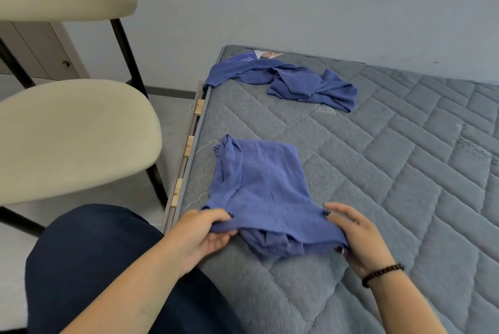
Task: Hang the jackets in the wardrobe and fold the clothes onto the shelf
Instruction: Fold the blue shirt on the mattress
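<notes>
A blue garment (pixel 264 185) lies partly folded on the grey quilted mattress (pixel 391 171), near its left edge. My left hand (pixel 208 228) pinches the garment's near left corner, thumb on top. My right hand (pixel 356 233) grips the near right corner, a dark bead bracelet on its wrist. Between the two hands the near edge is lifted slightly off the mattress, with bunched cloth underneath. A second blue garment (pixel 294 82) lies crumpled at the far end of the mattress.
A cream chair (pixel 73 139) with dark legs stands left of the bed, close to my dark-trousered knee (pixel 89 258). Wooden slats (pixel 189 144) show along the bed's left side. A printed label (pixel 253 56) lies at the mattress's far corner, below the grey wall.
</notes>
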Available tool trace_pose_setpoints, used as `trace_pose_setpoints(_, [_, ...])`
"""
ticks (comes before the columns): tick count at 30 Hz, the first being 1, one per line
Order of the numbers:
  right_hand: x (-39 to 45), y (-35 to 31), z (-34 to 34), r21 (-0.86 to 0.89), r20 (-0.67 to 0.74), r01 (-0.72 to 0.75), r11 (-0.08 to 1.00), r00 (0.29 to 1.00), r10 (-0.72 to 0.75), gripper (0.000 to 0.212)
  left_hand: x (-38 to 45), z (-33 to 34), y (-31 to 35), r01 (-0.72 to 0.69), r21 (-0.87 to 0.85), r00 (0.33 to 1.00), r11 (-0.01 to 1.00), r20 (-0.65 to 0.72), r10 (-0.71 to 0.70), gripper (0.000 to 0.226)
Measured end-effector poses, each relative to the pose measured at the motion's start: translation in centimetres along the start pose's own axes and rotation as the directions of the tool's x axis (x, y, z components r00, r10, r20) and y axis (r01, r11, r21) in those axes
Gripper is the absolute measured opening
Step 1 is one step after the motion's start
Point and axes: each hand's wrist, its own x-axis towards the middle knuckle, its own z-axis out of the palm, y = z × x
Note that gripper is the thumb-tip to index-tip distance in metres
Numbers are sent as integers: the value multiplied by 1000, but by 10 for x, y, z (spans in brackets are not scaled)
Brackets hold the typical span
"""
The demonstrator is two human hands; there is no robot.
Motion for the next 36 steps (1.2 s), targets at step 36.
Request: trace_pose_setpoints(36, [156,-16,77,-316,8,-44,948,999,49,32,122,17,58,-170,268,969,948,-132,210,23])
